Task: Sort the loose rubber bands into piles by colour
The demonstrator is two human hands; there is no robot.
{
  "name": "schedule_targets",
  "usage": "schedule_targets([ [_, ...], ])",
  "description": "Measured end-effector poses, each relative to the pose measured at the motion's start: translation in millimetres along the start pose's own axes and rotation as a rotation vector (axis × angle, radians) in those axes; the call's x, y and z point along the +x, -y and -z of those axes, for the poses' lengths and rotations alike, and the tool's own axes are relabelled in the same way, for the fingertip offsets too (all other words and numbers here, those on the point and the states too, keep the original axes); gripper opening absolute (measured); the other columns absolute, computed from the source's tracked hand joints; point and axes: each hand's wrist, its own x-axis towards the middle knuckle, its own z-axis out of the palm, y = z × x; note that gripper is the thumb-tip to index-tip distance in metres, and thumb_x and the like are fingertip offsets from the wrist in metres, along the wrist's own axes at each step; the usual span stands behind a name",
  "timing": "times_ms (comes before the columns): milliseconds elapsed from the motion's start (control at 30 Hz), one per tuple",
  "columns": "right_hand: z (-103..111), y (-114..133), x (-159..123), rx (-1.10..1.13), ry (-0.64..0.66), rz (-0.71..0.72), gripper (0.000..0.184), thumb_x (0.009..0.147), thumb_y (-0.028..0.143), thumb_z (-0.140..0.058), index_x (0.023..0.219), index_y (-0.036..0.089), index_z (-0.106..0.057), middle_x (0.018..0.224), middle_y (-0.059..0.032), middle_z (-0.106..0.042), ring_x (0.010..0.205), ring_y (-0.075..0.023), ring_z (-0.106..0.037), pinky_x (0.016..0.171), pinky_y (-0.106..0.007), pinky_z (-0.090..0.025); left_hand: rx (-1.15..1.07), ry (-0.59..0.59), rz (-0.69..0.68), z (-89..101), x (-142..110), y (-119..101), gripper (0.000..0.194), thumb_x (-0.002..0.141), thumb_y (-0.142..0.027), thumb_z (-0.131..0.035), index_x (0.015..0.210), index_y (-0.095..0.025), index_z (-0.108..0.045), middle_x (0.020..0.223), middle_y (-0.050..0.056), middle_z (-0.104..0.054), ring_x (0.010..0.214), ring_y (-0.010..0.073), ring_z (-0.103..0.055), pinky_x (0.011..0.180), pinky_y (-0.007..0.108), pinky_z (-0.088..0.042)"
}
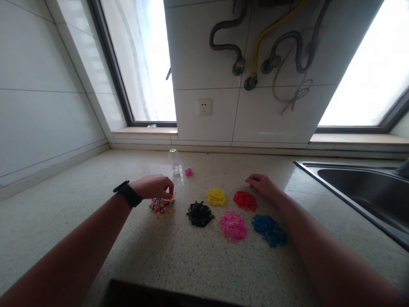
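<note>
My left hand [156,186], with a black band on its wrist, reaches over a mixed multicoloured pile of small rubber bands [162,207]. Its fingers are pinched together at the pile's far edge; what they hold, if anything, is too small to make out. Just beyond the red rubber bands [245,200] is my right hand [261,184], its thumb and fingers closed with their contents hidden. Sorted by colour on the counter lie yellow rubber bands [216,197], black rubber bands [200,214], pink rubber bands [234,226] and blue rubber bands [269,230].
Behind the piles stands a small clear plastic bottle [173,160], with a pink cap [188,171] beside it. A steel sink [306,165] is set into the speckled counter [179,256] at the right. The tiled wall carries a socket [204,107] and pipes.
</note>
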Motion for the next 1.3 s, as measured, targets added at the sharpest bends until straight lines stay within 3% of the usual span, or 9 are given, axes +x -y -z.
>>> schedule_targets([
  [433,-1.5,-2.0,1.2,0.022,0.002,0.008,0.03,0.077,0.041,-0.058,0.079,0.015,-0.073,0.065,-0.0033,-0.067,0.06,-0.0159,-0.055,0.059,-0.028,-0.04,-0.105,0.009,-0.057,8.5,-3.6,-11.7,0.017,0.08,-0.032,-0.064,0.084,-0.017,-0.072,0.073,0.001,-0.068,0.059,0.0103,-0.055,0.055,0.023,-0.035],
  [767,-1.2,0.0,-0.5,0.014,-0.008,0.025,0.029,0.077,0.042,-0.059,0.078,0.016,-0.073,0.062,-0.0023,-0.065,0.059,-0.0158,-0.054,0.057,-0.028,-0.039,-0.251,-0.134,-0.186,26.2,-7.6,-58.3,0.018,0.088,-0.031,-0.061,0.095,-0.017,-0.07,0.081,0.001,-0.068,0.068,0.0091,-0.055,0.063,0.022,-0.042],
  [867,-1.1,1.1,-0.8,0.007,-0.004,0.017,0.03,0.077,0.042,-0.058,0.079,0.016,-0.073,0.062,-0.0026,-0.065,0.06,-0.016,-0.054,0.057,-0.028,-0.04,-0.368,-0.222,-0.247,29.9,-10.8,-76.4,0.019,0.087,-0.032,-0.064,0.093,-0.016,-0.07,0.076,0.0,-0.065,0.065,0.0079,-0.051,0.06,0.02,-0.041],
  [1067,-2.0,-0.7,-0.4,0.007,0.001,0.018,0.028,0.078,0.04,-0.058,0.08,0.016,-0.073,0.064,-0.003,-0.066,0.061,-0.0162,-0.056,0.059,-0.028,-0.041,-0.712,-0.288,-0.282,23.6,-13.7,-111.1,0.02,0.086,-0.031,-0.068,0.094,-0.013,-0.067,0.078,0.002,-0.065,0.061,0.007,-0.045,0.054,0.019,-0.039],
  [1300,-3.1,-5.1,1.3,-0.01,-0.005,0.019,0.029,0.079,0.041,-0.059,0.082,0.017,-0.074,0.064,-0.0027,-0.068,0.061,-0.0164,-0.057,0.058,-0.028,-0.041,-1.154,-0.276,-0.369,14.8,-17.8,-144.4,0.017,0.087,-0.026,-0.07,0.099,-0.014,-0.068,0.087,0.005,-0.072,0.072,0.009,-0.061,0.065,0.022,-0.048],
])
